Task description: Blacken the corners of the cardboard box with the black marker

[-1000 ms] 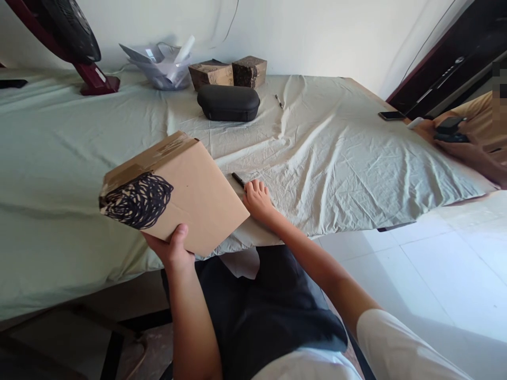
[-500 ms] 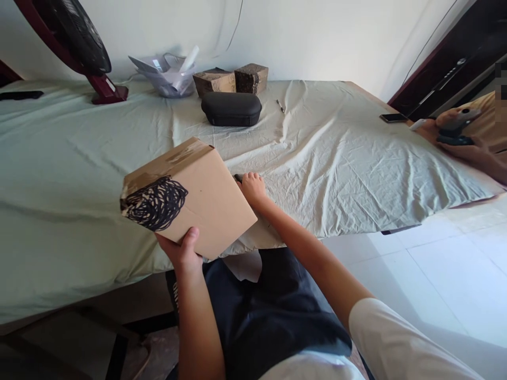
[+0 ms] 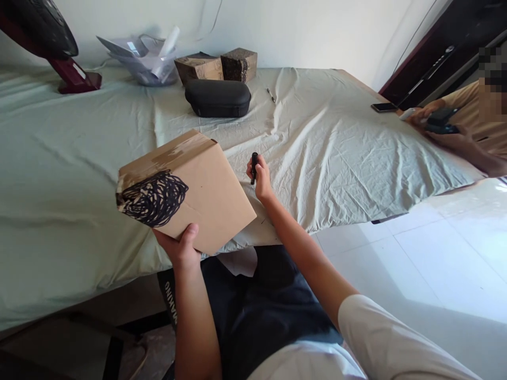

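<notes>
A cardboard box is tilted over the near part of the table, its side marked with dense black scribble at the left. Brown tape runs along its upper edge. My left hand grips the box's lower left edge, thumb on the front face and the other fingers hidden behind it. To the right of the box, my right hand is closed around a black marker, held upright just above the cloth and apart from the box.
A black hard case lies behind the box. Further back are two small cardboard boxes, a clear plastic basket with papers, and a dark red fan. A pen and a phone lie on the green cloth. Another person's hands hold a device at right.
My right hand has lifted the black marker from the cloth and turned it upright. The box has stayed nearly still in my left hand. The view has shifted slightly.
</notes>
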{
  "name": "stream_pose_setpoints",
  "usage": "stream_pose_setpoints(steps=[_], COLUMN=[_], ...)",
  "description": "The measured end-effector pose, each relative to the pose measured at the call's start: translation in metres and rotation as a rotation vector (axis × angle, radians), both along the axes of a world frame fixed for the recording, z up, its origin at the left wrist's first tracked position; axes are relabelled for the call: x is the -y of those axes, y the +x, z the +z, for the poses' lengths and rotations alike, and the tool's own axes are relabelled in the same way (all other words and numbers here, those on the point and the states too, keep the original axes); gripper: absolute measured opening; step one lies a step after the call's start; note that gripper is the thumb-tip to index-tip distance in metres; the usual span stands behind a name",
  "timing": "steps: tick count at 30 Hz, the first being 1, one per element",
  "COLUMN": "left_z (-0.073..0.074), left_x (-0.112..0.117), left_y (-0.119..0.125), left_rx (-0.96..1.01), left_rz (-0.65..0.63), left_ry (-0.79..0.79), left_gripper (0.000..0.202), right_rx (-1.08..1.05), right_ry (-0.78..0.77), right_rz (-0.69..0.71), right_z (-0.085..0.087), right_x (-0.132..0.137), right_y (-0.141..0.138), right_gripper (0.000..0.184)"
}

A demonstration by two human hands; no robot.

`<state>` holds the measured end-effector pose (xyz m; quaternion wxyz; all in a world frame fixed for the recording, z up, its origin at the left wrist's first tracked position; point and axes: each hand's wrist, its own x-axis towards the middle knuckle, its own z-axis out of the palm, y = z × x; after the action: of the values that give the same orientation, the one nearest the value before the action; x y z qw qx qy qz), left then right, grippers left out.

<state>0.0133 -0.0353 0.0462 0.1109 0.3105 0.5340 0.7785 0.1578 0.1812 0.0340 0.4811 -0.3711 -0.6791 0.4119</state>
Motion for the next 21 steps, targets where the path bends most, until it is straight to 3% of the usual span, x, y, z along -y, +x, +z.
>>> stream_pose_setpoints(steps=[4, 7, 12, 16, 19, 21], left_z=[-0.009, -0.014, -0.012, -0.009, -0.009, -0.009], left_x=[-0.002, -0.001, -0.001, -0.003, -0.005, -0.005], left_y=[-0.001, -0.001, 0.000, 0.002, 0.001, 0.001], left_rx=[-0.027, -0.014, -0.002, 0.006, 0.036, 0.043], left_rz=[0.011, 0.014, -0.005, -0.004, -0.001, -0.012], left_ry=[-0.047, -0.079, -0.067, -0.086, -0.077, -0.082], left_gripper=[0.090, 0.091, 0.085, 0.081, 0.078, 0.075], right_rx=[-0.114, -0.135, -0.103, 0.145, 0.521, 0.679], right_ry=[0.077, 0.051, 0.078, 0.185, 0.067, -0.045], right_rz=[0.025, 0.034, 0.000, -0.107, -0.225, -0.264], right_z=[0.006, 0.009, 0.012, 0.015, 0.015, 0.014], right_x=[0.004, 0.006, 0.009, 0.010, 0.006, 0.003], right_y=[0.003, 0.003, 0.007, 0.010, 0.007, 0.005], right_gripper=[0.071, 0.077, 0.069, 0.043, 0.025, 0.023])
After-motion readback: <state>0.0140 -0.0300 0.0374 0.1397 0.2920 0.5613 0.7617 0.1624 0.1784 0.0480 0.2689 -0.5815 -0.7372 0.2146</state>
